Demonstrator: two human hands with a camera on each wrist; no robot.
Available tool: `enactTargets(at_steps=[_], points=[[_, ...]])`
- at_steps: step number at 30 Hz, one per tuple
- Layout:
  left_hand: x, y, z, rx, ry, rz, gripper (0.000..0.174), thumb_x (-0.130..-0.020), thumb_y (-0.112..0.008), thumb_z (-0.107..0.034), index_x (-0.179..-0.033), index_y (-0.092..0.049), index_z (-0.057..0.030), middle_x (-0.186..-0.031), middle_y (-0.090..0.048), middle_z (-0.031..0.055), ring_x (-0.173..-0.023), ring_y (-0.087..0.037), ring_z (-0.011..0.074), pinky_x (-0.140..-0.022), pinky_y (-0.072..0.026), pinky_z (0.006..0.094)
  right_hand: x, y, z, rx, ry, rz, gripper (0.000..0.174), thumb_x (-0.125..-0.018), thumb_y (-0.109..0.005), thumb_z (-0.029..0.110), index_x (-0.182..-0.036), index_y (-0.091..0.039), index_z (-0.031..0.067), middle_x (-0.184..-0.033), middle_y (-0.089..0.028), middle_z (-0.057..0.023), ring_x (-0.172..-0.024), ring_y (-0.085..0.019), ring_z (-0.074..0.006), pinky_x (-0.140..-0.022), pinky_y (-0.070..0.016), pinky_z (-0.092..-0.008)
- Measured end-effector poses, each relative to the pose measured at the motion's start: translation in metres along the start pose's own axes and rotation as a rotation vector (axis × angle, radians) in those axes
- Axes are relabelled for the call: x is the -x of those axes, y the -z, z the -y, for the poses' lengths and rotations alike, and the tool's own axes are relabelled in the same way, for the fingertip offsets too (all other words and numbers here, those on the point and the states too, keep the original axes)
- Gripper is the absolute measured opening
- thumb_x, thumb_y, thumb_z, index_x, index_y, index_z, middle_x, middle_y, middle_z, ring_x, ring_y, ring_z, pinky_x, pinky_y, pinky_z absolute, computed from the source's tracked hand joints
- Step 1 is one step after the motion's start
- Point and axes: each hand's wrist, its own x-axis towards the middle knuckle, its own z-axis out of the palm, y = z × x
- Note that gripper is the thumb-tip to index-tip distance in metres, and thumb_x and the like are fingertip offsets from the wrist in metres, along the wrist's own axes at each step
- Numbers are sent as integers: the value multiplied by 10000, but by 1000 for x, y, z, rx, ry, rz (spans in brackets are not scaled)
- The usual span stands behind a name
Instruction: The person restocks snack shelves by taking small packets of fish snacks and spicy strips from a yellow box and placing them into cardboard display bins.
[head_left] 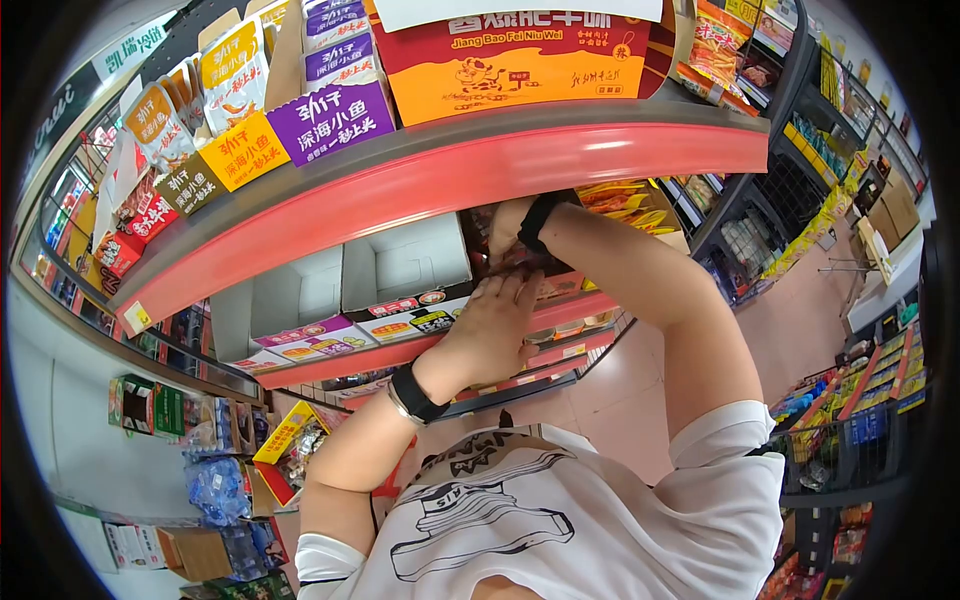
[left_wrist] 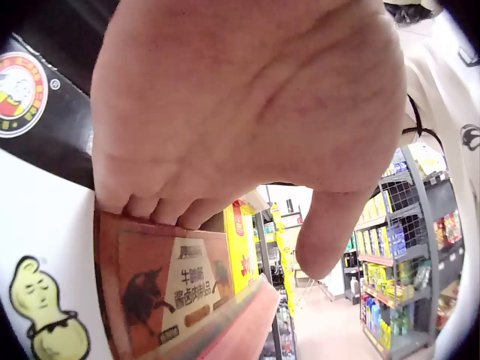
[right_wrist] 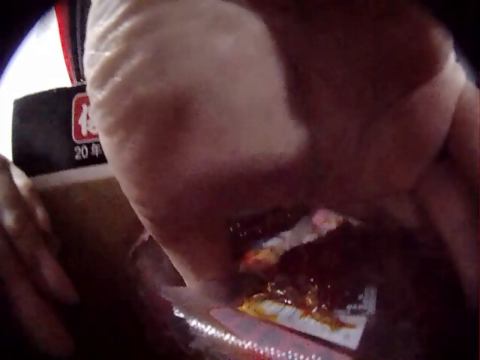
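Observation:
In the head view both hands meet at a box on the lower shelf, right of two bare display boxes (head_left: pixel 405 262). The left hand (head_left: pixel 480 335) lies over the box's front edge, fingers straight and thumb apart. In the left wrist view its fingertips rest behind the brown box front (left_wrist: pixel 176 289) printed with a bull. The right hand (head_left: pixel 512 232) reaches inside, partly hidden under the upper shelf. Dark, shiny plastic packets (right_wrist: pixel 300 307) lie below the right hand (right_wrist: pixel 247 127) in the dim right wrist view; its fingertips are hidden, so a grip cannot be made out.
The upper shelf's red edge (head_left: pixel 450 180) passes just above the hands, with snack boxes, including a large orange one (head_left: pixel 515 70), on top. Yellow packets (head_left: pixel 625 205) stand to the right. Cartons and a blue bag (head_left: pixel 217 490) are at lower left; more racks stand at right.

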Motion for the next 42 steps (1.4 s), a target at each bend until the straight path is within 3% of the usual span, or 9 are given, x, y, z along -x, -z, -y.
enactTargets(at_steps=[19, 25, 27, 30, 31, 33, 34, 39, 42], points=[[-5, -6, 7, -8, 26, -57, 813, -766, -642, -343, -1345, -239, 62, -1350, -293, 296, -1274, -273, 409, -1061, -247, 415, 60, 10, -46, -998, 134, -206, 331, -815, -591, 250, -1064, -583, 33, -953, -623, -129, -934, -592, -245, -791, -496, -381], [-20, 11, -1, 570, 212, -184, 847, -824, -581, -419, -1327, -187, 138, -1373, -238, 325, -1302, -247, 394, -1052, -260, 397, 85, 20, -73, -1293, 183, -260, 278, -824, -582, 198, -1050, -592, 38, -930, -627, -125, -917, -599, -237, -774, -507, -381], [-28, 6, -3, 1216, 368, -449, 750, -837, -595, -406, -1330, -268, 55, -1386, -291, 214, -1285, -294, 342, -1052, -240, 383, 84, 25, -70, -1390, 198, -277, 261, -827, -578, 181, -1045, -594, 40, -922, -629, -124, -912, -601, -235, -768, -510, -381], [-38, 21, 6, 1588, 392, -385, 683, -839, -564, -479, -1274, -352, 2, -1331, -348, 154, -1226, -361, 294, -1033, -265, 379, 101, 23, -69, -1533, 218, -303, 238, -831, -574, 155, -1038, -599, 42, -910, -631, -122, -904, -605, -231, -759, -516, -381], [-38, 25, 2, 1685, 390, -412, 584, -854, -519, -512, -1202, -423, -53, -1206, -441, 125, -1115, -452, 265, -982, -342, 385, 110, 18, -67, -1580, 225, -311, 230, -832, -572, 147, -1036, -600, 43, -907, -632, -121, -901, -606, -230, -756, -518, -381], [-41, 27, 9, 1885, 317, -343, 550, -868, -504, -495, -1193, -433, -57, -1173, -478, 121, -1084, -484, 269, -952, -377, 398, 106, 23, -60, -1675, 242, -327, 216, -835, -569, 129, -1031, -603, 45, -899, -633, -120, -895, -609, -227, -751, -522, -381], [-41, 28, 11, 2078, 240, -259, 516, -882, -488, -477, -1184, -443, -61, -1141, -514, 116, -1054, -516, 273, -922, -412, 410, 116, 25, -43, -1642, 93, -311, 263, -795, -558, -19, -1046, -567, 58, -928, -606, -110, -845, -617, -207, -694, -551, -343], [-27, 23, -2, 2059, 314, -212, 382, -903, -508, -358, -1149, -471, -68, -1008, -582, 102, -878, -596, 243, -765, -494, 389, 144, -1, -6, -1674, 173, -378, 591, -745, -566, -76, -1284, -347, 24, -1066, -545, -104, -838, -602, -186, -638, -542, -311], [-9, 18, -8, 1963, 313, -232, 320, -897, -551, -283, -1104, -501, -44, -970, -597, 86, -839, -594, 167, -732, -489, 325, 148, -26, -15, -1541, 220, -367, 618, -757, -559, -92, -1306, -310, 42, -1113, -513, -112, -875, -587, -192, -662, -550, -328]])
